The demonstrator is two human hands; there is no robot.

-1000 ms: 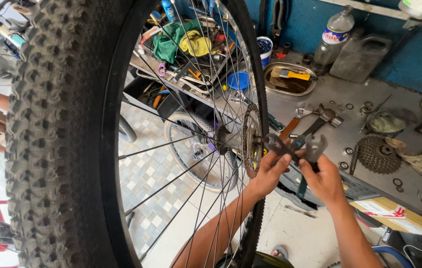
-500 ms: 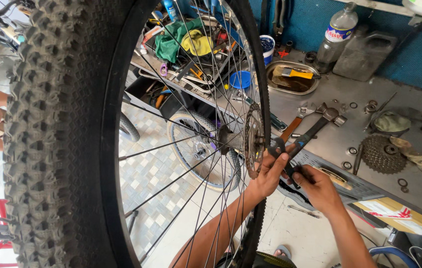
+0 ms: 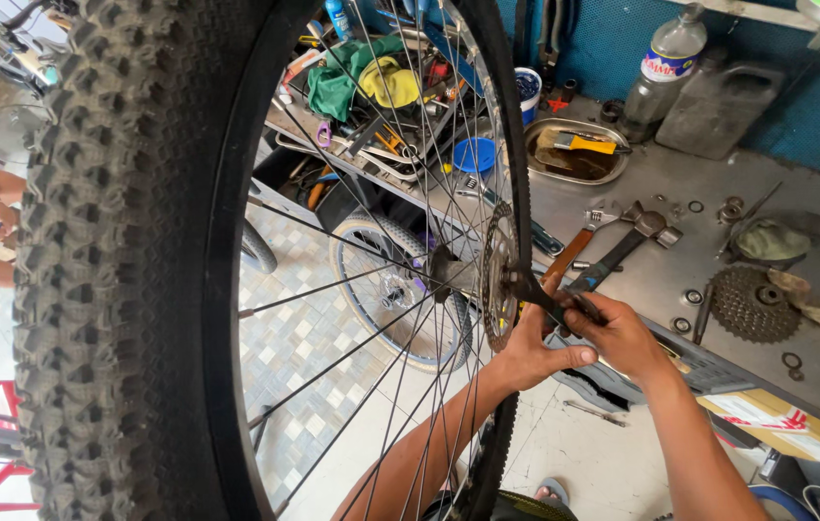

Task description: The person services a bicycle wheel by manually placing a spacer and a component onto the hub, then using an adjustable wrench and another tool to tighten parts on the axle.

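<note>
Knobby bike wheel (image 3: 130, 289) fills the near view. Left hand (image 3: 526, 347) reaches through by the spokes, wrapped around the sprocket (image 3: 497, 275) at the hub; right hand (image 3: 617, 333) clamped on a dark tool (image 3: 550, 299) there. Behind: steel table (image 3: 661, 280), loose cog set (image 3: 752, 304), plastic bottle (image 3: 661, 68).

We note the grey workbench (image 3: 661, 183) as landmark. On it lie a loose cassette sprocket (image 3: 755, 303), a clear plastic bottle (image 3: 657, 72), a metal tray (image 3: 574, 152) and a hammer (image 3: 622, 246); a small wheel (image 3: 400, 289) stands below its left edge.
</note>
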